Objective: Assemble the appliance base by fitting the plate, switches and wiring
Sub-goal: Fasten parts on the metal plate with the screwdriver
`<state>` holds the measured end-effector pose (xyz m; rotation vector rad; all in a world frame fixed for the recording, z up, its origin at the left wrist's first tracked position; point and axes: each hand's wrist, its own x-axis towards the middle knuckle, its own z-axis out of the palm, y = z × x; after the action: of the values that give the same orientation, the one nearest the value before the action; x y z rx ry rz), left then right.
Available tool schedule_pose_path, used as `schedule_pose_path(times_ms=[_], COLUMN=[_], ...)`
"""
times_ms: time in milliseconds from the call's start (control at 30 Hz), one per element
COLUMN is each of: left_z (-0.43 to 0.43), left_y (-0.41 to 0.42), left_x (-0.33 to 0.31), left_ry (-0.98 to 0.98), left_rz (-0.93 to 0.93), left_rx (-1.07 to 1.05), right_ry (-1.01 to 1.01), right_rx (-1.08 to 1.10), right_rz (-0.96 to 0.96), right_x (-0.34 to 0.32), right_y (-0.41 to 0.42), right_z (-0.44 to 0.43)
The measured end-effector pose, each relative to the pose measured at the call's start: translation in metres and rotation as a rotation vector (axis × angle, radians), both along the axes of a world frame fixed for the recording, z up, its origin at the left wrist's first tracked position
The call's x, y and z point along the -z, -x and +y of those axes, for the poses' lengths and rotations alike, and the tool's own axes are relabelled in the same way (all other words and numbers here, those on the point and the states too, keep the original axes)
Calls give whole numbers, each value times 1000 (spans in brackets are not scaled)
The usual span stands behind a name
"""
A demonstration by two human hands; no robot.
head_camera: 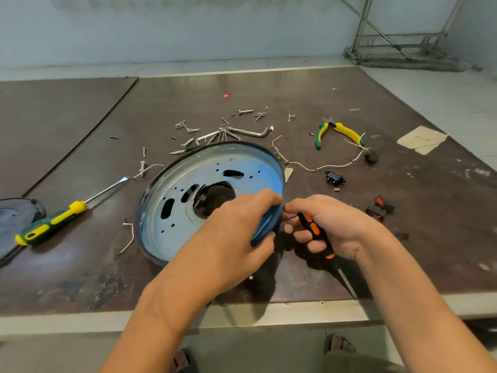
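A round blue metal plate point(188, 200) with a raised rim and several cut-out holes stands tilted on the brown table. My left hand point(236, 232) grips its near right rim, fingers curled over the edge. Just right of it, my right hand point(330, 227) holds a black-and-orange screwdriver point(320, 238), whose shaft points down toward the table's front edge. A black switch point(334, 178) lies right of the plate, and red-and-black switches point(380, 207) lie further right. A white wire point(333, 164) runs to a small black part point(371, 156).
A green-and-yellow screwdriver point(53, 222) lies at the left, beside a dark round part point(16, 214) at the table's left edge. Several screws and a bent wrench point(247, 131) lie behind the plate. Green-and-yellow pliers point(338, 131) and a paper scrap point(421, 138) sit at the right.
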<state>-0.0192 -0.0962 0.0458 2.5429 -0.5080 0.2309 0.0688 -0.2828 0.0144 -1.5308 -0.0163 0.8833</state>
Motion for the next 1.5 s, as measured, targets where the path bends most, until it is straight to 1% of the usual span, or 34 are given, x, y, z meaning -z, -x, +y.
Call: schedule_pose_path(times_ms=[133, 200, 400, 533, 600, 700, 767, 800, 867, 900, 933, 1000, 1067, 1133, 1200, 1333, 1400, 1500], left_z=[-6, -8, -7, -8, -8, -7, -7, -7, -7, -6, -6, -5, -5, -6, -6, -6, -7, -7], left_y=[0, 0, -1, 0, -1, -1, -2, -2, -1, -1, -1, 0, 1, 2, 2, 1, 2, 1], left_x=[7, 9, 9, 7, 8, 9, 9, 9, 10, 10, 10, 11, 11, 11, 11, 10, 9, 9], left_ry=[-85, -108, -113, -123, -145, -152, -153, -154, -160, -164, -168, -174, -183, -190, -195, -209, -213, -222], left_rz=[78, 97, 126, 166, 176, 176, 173, 171, 163, 158, 154, 149, 148, 151, 154, 157, 160, 161], left_rx=[-11, -25, -73, -73, -76, -82, -84, -83, -73, -69, -69, -90, -107, -110, -110, -115, -118, -120], right_ry=[74, 80, 84, 158, 186, 224, 368, 507, 779, 836, 849, 853, 913, 947, 965, 1073, 1079, 1060], right_rx=[-109, -145, -158, -154, -115, 65, 186, 206, 139, 79, 10, -123, -193, -163, -67, 108, 115, 55], right_rz=[48, 64, 67, 17, -47, -228, -411, -544, -829, -927, -984, -1028, -1036, -1043, -1057, -1088, -1064, -1036], right_x=[7, 8, 3, -1, -1, 1, 5, 6, 11, 12, 14, 20, 27, 29, 30, 27, 26, 25], right_y=[-2, -2, -3, -3, -4, -9, -16, -19, -25, -26, -26, -27, -28, -28, -28, -25, -25, -23], right_z=[-4, -3, -4, -5, -7, -5, -1, 1, 10, 15, 21, 31, 36, 36, 33, 27, 25, 25])
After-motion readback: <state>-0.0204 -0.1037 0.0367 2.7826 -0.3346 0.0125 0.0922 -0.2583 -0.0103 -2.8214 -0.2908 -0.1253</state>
